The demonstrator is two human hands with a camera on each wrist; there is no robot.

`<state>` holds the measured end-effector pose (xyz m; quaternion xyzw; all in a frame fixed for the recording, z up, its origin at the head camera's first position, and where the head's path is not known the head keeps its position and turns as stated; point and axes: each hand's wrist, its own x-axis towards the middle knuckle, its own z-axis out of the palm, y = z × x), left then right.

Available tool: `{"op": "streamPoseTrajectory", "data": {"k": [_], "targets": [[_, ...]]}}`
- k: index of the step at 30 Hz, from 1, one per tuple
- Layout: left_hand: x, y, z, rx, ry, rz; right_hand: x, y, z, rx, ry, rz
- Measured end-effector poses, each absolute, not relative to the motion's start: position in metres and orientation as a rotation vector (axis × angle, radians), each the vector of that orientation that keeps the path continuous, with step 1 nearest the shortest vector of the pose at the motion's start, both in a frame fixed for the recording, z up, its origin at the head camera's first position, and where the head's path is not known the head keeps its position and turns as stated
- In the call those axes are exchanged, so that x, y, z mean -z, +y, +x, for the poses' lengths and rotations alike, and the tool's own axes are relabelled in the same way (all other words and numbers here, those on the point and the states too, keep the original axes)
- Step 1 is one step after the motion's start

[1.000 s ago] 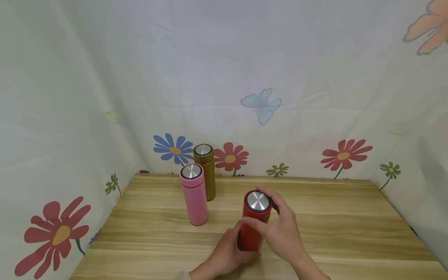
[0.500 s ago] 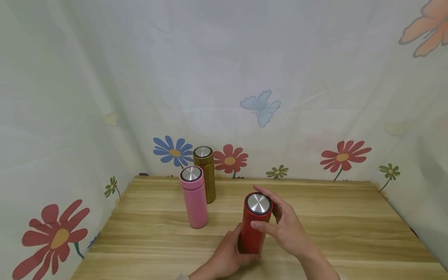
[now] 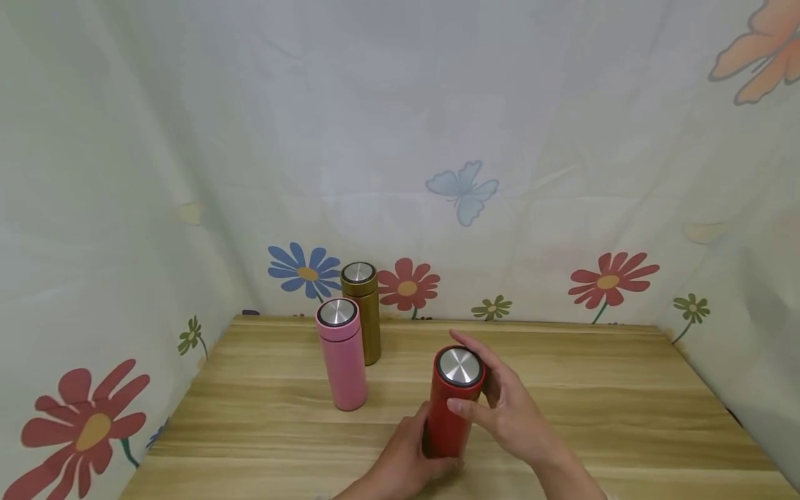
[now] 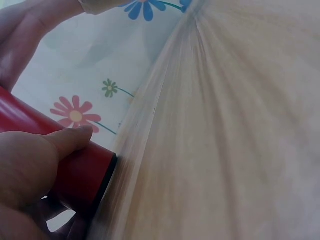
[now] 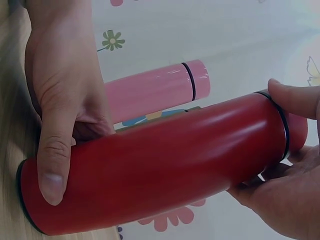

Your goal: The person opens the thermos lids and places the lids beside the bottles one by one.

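Observation:
A red thermos bottle (image 3: 447,423) with a round silver-topped lid (image 3: 460,366) stands nearly upright on the wooden table, in front of me. My left hand (image 3: 403,455) grips its lower part, the thumb lying across the red body in the left wrist view. Up at the lid, my right hand (image 3: 509,410) holds the bottle with its thumb in front and fingers behind; the right wrist view has that thumb (image 5: 295,98) at the dark seam under the lid. Some fingertips of both hands are hidden behind the bottle.
Left of the red bottle stands a pink thermos (image 3: 345,368), lid on. Just behind it, partly covered, is a gold thermos (image 3: 371,319). The wooden table (image 3: 594,403) ends at a flower-print cloth (image 3: 531,229) that hangs at the back and both sides.
The right thumb has moved rightward across the front of the red bottle, and the right hand has turned slightly. The left hand keeps its grip. The head view has shifted a little.

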<state>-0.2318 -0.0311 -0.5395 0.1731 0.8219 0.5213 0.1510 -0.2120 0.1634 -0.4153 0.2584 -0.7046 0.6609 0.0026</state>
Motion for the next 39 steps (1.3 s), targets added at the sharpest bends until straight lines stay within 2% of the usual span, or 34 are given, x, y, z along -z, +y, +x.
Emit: {"op": "streamPoseTrajectory", "data": {"k": [7,19,28,39], "targets": [[0.539,-0.031,-0.232,-1.488,2.331,0.481,0.414,0.158,-0.206,-1.958,-2.265,0.661],[0.543,-0.030,-0.232,-1.442,2.423,0.505,0.404,0.140,-0.191,-1.389,-2.370,0.237],[0.540,-0.031,-0.229,-1.394,2.524,0.553,0.408,0.127,-0.187,-0.979,-2.404,0.094],[0.535,-0.032,-0.229,-1.407,2.482,0.538,0.405,0.124,-0.184,-0.957,-2.380,0.068]]}}
